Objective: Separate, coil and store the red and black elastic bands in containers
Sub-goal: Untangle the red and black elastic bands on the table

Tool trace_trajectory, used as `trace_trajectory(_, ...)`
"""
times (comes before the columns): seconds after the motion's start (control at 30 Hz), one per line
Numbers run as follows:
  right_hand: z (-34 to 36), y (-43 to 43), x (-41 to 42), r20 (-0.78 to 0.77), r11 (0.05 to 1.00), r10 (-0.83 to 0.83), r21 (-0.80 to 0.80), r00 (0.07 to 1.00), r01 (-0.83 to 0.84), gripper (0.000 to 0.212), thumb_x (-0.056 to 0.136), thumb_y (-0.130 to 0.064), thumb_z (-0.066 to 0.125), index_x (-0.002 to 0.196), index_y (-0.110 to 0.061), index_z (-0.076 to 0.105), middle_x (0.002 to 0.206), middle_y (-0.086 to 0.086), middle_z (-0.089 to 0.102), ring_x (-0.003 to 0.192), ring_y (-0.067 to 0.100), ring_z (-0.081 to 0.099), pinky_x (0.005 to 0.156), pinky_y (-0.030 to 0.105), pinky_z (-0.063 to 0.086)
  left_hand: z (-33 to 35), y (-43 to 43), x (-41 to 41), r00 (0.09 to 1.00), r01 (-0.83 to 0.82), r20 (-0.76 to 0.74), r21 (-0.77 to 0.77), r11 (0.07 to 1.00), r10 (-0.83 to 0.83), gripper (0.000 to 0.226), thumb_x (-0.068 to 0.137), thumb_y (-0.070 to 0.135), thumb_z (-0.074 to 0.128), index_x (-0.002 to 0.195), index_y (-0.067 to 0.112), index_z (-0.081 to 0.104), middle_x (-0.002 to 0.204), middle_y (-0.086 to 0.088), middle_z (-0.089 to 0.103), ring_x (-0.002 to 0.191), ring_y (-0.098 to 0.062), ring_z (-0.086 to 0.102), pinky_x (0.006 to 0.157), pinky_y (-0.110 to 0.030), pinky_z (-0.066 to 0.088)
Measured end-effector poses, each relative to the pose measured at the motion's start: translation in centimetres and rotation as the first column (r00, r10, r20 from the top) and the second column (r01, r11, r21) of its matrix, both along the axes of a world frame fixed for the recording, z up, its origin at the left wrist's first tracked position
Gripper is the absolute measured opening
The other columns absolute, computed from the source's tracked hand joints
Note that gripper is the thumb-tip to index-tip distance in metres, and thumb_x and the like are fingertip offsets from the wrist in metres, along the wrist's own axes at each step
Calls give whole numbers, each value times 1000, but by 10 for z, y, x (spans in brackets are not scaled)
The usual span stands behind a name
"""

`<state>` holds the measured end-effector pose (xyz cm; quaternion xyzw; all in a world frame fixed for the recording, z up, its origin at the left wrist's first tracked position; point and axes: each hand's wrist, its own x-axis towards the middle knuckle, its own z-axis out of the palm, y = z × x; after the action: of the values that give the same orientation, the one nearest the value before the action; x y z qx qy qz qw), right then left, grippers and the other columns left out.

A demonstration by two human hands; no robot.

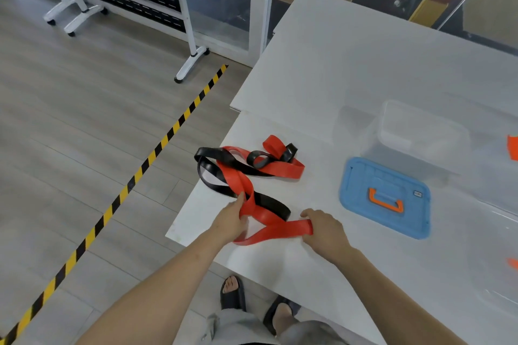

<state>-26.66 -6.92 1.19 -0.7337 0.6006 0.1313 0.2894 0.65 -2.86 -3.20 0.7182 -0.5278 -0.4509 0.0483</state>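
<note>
Head view: left hand (229,221) pinches the flat red elastic band (276,228) near its crossing with the flat black elastic band (269,203); right hand (322,228) grips the red end, likely to pull it free. Clear plastic container (420,134) sits open, blue lid (385,196) beside it.

One red band (273,228) and one black band (217,158) lie tangled left of the one blue lid (361,176). One clear box (420,131) stands just behind the lid. Two hands, left (229,221) and right (325,228), are near the lid's left side. Two orange bits show at its far right.
</note>
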Motion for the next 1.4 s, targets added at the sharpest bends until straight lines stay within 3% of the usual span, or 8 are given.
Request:
trace_trajectory(0.1, -2, -6, 26, 23, 997, 57, -48, 998, -55, 50, 85, -36, 66, 134, -29, 63, 131, -4, 65, 120, 22, 59, 103, 38, 47, 0, 9, -5, 996, -41, -80, 23, 999, 42, 74, 105, 13, 41, 167, 32, 5, 163, -4, 43, 143, -29, 49, 113, -29, 39)
trace_trajectory(0.33, -12, -19, 83, 114, 978, 140, -172, 984, -119, 23, 97, -39, 65, 102, -19, 76, 101, 3, 67, 96, 25, 65, 85, 41, 53, 4, 31, -27, 931, -225, -287, 35, 974, 226, 42, 105, 11, 47, 141, 27, 62, 131, 0, 72, 120, -24, 67, 106, -40, 53)
trace_trajectory(0.67, -13, -50, 165, 321, 991, 46, -136, 946, -2, 31, 94, -40, 71, 89, -11, 62, 91, 3, 62, 83, 24, 61, 76, 39, 53, 9, 44, -10, 925, -263, -260, 84, 961, 276, 54, 100, 4, 42, 147, 27, 56, 129, -2, 71, 108, -18, 65, 86, -17, 52)
trace_trajectory(0.8, -32, -61, 191, 234, 998, 14, -55, 972, -1, 41, 88, -45, 78, 102, -9, 64, 99, 8, 69, 88, 28, 68, 72, 37, 52, 8, 46, 0, 905, -327, -253, 105, 939, 343, 46, 104, 10, 46, 148, 20, 56, 144, -1, 63, 122, -18, 60, 107, -29, 47)
trace_trajectory(0.97, -44, -65, 193, 246, 999, -19, -35, 969, 29, 22, 91, -17, 73, 111, -8, 66, 99, 14, 74, 95, 35, 71, 84, 42, 59, 3, 51, 17, 880, -420, -198, 101, 902, 432, 49, 105, 12, 45, 154, 20, 49, 156, 0, 52, 141, -20, 51, 107, -23, 40)
trace_trajectory(1.1, -29, -59, 177, 378, 999, -10, -40, 926, 27, 33, 91, -13, 70, 125, -12, 69, 87, 2, 72, 89, 21, 69, 93, 43, 59, 2, 49, 23, 926, -378, -32, -143, 915, 377, 48, 107, 14, 50, 154, 22, 48, 163, -3, 41, 151, -24, 37, 121, -33, 32)
trace_trajectory(1.23, 3, -39, 142, 513, 999, -47, 8, 857, 51, 30, 92, -21, 74, 121, -25, 72, 98, -8, 71, 89, 11, 67, 91, 30, 57, 0, 31, 39, 937, -162, 207, -458, 874, 282, 65, 100, 22, 68, 159, 24, 40, 170, -13, 27, 157, -38, 23, 126, -53, 29)
trace_trajectory(1.4, 38, -12, 93, 656, 982, -190, 141, 731, 128, 30, 94, -16, 73, 119, -34, 74, 108, -2, 76, 98, 13, 73, 90, 20, 57, 0, -4, 51, 922, 82, 378, -410, 908, 88, 90, 93, 44, 74, 165, 28, 22, 173, -20, 7, 157, -52, 10, 120, -67, 25)
